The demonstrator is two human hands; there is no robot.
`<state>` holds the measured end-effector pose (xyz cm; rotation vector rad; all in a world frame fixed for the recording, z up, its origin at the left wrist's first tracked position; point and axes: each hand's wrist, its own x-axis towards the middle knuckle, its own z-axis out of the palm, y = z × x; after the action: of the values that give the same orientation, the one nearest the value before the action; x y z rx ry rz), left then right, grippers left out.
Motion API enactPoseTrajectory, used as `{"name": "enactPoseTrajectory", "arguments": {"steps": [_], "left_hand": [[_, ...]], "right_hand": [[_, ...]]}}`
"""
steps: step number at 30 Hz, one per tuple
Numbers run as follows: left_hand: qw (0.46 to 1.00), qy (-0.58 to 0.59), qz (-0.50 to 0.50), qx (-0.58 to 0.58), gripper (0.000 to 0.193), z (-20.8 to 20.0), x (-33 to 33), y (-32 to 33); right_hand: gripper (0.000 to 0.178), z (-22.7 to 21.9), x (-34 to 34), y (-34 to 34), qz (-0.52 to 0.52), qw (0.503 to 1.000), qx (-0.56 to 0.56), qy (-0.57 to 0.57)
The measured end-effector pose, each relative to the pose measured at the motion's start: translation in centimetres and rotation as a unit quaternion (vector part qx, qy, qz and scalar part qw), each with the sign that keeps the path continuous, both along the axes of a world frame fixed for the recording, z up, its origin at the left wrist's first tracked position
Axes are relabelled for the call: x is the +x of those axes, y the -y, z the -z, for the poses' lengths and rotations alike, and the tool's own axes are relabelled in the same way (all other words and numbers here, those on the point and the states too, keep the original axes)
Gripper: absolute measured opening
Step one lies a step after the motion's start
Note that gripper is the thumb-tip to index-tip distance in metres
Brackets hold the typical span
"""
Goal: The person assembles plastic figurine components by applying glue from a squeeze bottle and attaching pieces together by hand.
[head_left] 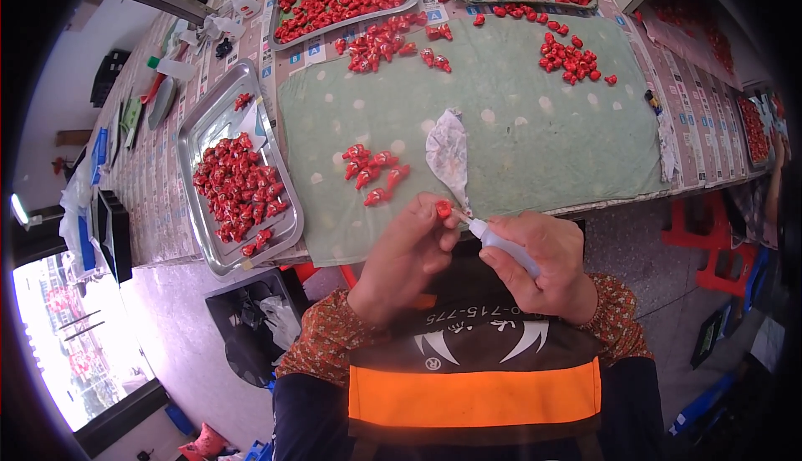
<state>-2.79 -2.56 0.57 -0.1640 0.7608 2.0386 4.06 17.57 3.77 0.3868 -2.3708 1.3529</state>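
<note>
Orange-banded dark cloth apron [476, 396], left hand [408, 254] pinching one small glossy red piece [444, 209], right hand [547, 256] clasping a pale plastic squeeze bottle [506, 248]: I judge the elongated red pieces [368, 177], hands' ten o'clock, done, the rounded red pieces [573, 62], one o'clock, remaining.

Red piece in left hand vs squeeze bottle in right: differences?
Colour: the red piece is bright red; the squeeze bottle is pale.
Size: the red piece is small, the squeeze bottle much larger.
Hold: the left hand pinches the red piece at its fingertips; the right hand wraps around the squeeze bottle.
Shared: both are hand-held, close together.
</note>
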Motion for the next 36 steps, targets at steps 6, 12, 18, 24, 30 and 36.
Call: {"name": "enactPoseTrajectory", "arguments": {"steps": [6,12,18,24,30,36], "left_hand": [[0.999,-0.006,-0.035,-0.019,0.014,0.12,0.01,-0.02],[0.997,-0.025,-0.053,-0.04,0.013,-0.03,-0.02,0.07],[0.995,-0.039,-0.067,-0.057,0.015,-0.2,-0.14,0.15],[0.995,-0.048,-0.071,-0.057,0.02,0.11,-0.11,0.33],[0.993,-0.072,-0.067,-0.06,0.019,-0.06,-0.11,0.43],[0.992,-0.082,-0.064,-0.071,0.02,-0.11,-0.14,0.41]], "right_hand": [[0.034,0.09,0.07,-0.02,0.005,1.0,-0.001,-0.005],[0.034,0.1,0.07,-0.02,0.001,1.0,-0.003,0.001],[0.033,0.15,0.06,0.09,0.001,1.0,-0.014,-0.004],[0.033,0.34,0.11,0.26,-0.006,1.0,-0.022,0.001],[0.032,0.09,0.23,0.06,-0.004,1.0,-0.027,0.013],[0.031,0.22,0.29,-0.08,-0.007,0.999,-0.022,0.028]]}}
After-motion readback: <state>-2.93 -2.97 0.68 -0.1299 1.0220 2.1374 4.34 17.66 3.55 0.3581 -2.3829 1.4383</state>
